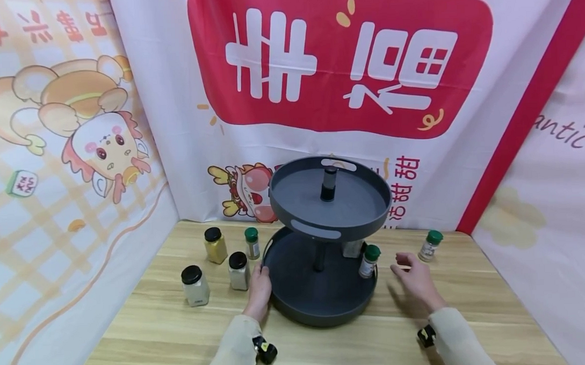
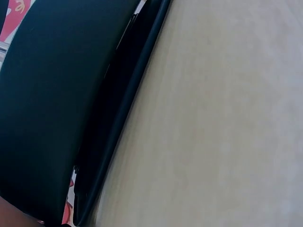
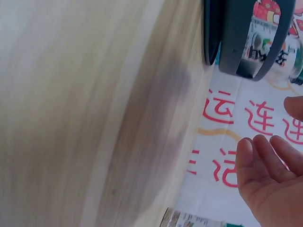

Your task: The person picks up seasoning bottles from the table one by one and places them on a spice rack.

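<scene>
A dark grey two-tier rotating tray stands on the table. My left hand grips the left rim of its lower tier; in the left wrist view only a sliver of that hand shows beside the dark tray wall. On the lower tier, near the right rim, is a green-capped spice jar; another clear jar behind it is partly hidden by the upper tier. My right hand hovers right of the tray with loosely bent fingers and holds nothing. Close beyond it stands a second green-capped jar.
Left of the tray stand a black-capped jar of yellow powder, a small green-capped jar and two black-capped jars of pale contents, one nearer the tray, one further left. Printed cloth hangs behind the wooden table.
</scene>
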The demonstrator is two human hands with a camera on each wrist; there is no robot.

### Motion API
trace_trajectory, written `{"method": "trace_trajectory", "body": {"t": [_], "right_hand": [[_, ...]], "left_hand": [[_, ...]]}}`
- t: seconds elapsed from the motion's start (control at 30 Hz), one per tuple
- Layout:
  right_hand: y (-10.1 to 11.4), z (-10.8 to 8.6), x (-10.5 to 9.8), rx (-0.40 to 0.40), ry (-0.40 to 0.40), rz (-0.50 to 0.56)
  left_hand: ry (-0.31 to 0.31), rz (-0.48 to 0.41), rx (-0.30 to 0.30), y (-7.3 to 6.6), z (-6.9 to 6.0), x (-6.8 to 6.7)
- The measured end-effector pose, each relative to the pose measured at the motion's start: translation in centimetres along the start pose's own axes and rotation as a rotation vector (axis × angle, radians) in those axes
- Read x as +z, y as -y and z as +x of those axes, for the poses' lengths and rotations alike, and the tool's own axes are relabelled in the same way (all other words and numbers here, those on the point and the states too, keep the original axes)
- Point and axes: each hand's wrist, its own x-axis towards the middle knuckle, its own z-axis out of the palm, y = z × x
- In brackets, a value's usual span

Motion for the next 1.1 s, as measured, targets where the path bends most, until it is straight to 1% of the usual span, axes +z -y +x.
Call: {"method": "trace_trajectory", "body": {"t": [0.1, 0.27, 0.33, 0.53, 0.7, 0.9, 1.0, 1.1], "right_hand": [[-0.7, 0.2, -0.5, 0.004, -0.006, -0.024], [-1.6, 0.4, -1.5, 0.018, -0.018, -0.049], [-2.0, 0.4, -1.9, 0.026, -0.012, -0.063], [-2.6, 0.6, -2.8, 0.057, 0.005, -0.075], [-3.3, 0.8, -3.2, 0.080, 0.012, -0.075], [-3.9, 1.1, -3.7, 0.100, -0.005, -0.097], [-4.1, 1.2, -3.9, 0.114, -0.028, -0.099], [-4.3, 1.2, -4.2, 0.133, -0.065, -0.104]], "left_hand": [[0.011, -0.006, 0.000, -0.1, 0.0, -0.1], [0.049, -0.021, 0.012, -0.2, -0.1, 0.0], [0.060, -0.014, 0.026, -0.1, -0.3, 0.1], [0.072, -0.002, 0.020, 0.3, -0.7, 0.1], [0.063, 0.019, 0.042, 0.3, -1.0, 0.0], [0.034, 0.036, 0.038, 0.2, -1.7, -0.1], [0.006, 0.033, 0.067, 0.1, -2.0, -0.1], [-0.007, 0.015, 0.090, 0.2, -2.4, 0.1]]}}
